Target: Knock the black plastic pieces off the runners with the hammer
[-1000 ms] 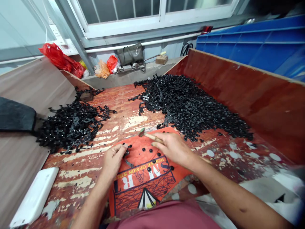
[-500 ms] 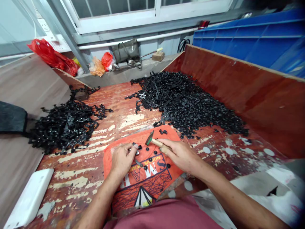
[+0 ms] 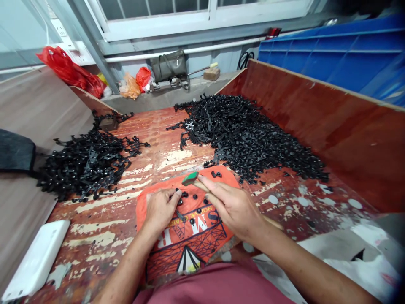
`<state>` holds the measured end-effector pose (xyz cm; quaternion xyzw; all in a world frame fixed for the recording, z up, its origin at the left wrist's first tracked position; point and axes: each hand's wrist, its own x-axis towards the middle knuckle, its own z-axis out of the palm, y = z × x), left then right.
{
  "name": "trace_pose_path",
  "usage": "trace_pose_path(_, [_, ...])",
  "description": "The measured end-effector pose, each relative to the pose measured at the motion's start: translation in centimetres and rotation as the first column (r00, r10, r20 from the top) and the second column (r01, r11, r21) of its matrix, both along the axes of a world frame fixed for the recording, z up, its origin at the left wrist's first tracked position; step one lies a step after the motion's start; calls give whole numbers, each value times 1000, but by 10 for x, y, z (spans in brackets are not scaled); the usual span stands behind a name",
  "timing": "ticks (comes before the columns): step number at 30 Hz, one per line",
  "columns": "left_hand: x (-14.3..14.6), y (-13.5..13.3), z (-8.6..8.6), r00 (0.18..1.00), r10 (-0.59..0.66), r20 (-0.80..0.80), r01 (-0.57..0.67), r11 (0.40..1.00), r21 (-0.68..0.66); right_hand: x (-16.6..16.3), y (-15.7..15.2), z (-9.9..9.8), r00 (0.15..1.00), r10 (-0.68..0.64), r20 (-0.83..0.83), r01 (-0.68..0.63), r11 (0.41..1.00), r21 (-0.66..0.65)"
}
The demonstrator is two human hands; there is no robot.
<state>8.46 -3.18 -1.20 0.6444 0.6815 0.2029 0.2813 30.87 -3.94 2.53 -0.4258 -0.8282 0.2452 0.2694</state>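
Note:
My right hand (image 3: 234, 207) is wrapped round the wooden handle of a small hammer (image 3: 190, 179) with a green head, held above an orange printed cloth (image 3: 152, 192). To its left, my left hand (image 3: 161, 207) pinches a small black part (image 3: 177, 191) between thumb and fingers, low over the cloth; its exact shape is partly hidden. Several small round black pieces (image 3: 195, 196) lie scattered on the cloth between my hands. A thin dark strip (image 3: 181, 216) rests among them. Two or so more black pieces (image 3: 216, 174) sit near the cloth's far edge.
A large heap of black parts (image 3: 240, 126) covers the back right of the worn red tabletop; a smaller heap (image 3: 91, 164) lies at the left. A white power bank-like block (image 3: 38, 257) is at the near left. Wooden boards (image 3: 316, 122) wall the right side, beside a blue crate (image 3: 332, 55).
The hammer's head has moved left and tilted flatter, nearer my left hand. My right hand has turned with it. My left hand stays at almost the same spot.

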Motion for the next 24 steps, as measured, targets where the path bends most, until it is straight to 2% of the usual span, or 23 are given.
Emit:
trace_pose_path(4, [-1,-1,-1,1000,0,24,0,1000,23,-7,-1,-7,984,7,175,8,996,-85])
trace_pose_path(7, [-1,-2,-1,1000,-1,-6,1,1000,12,-7,0,-9,997,-13,79,14,1000,-10])
trace_pose_path(9, [0,-2,-1,999,-12,-36,12,1000,3,-7,0,-10,996,-34,81,32,999,24])
trace_pose_path(13, [0,-2,-1,991,-46,-124,46,999,-3,-7,2,-11,964,-11,265,19,999,-29])
trace_pose_path(17, [0,-3,-5,986,-54,-157,57,998,15,-5,4,-9,998,-19,61,17,999,33])
trace_pose_path(18, [0,-4,-6,985,-53,-161,58,998,29,-6,4,-10,998,-20,67,18,999,30])
trace_pose_path(22, [-1,-7,-8,980,-64,-189,79,994,71,-8,3,-12,956,8,292,10,998,-61])
trace_pose_path(24, [-1,-8,-8,978,-70,-195,85,994,70,-7,4,-11,972,10,234,9,997,-83])
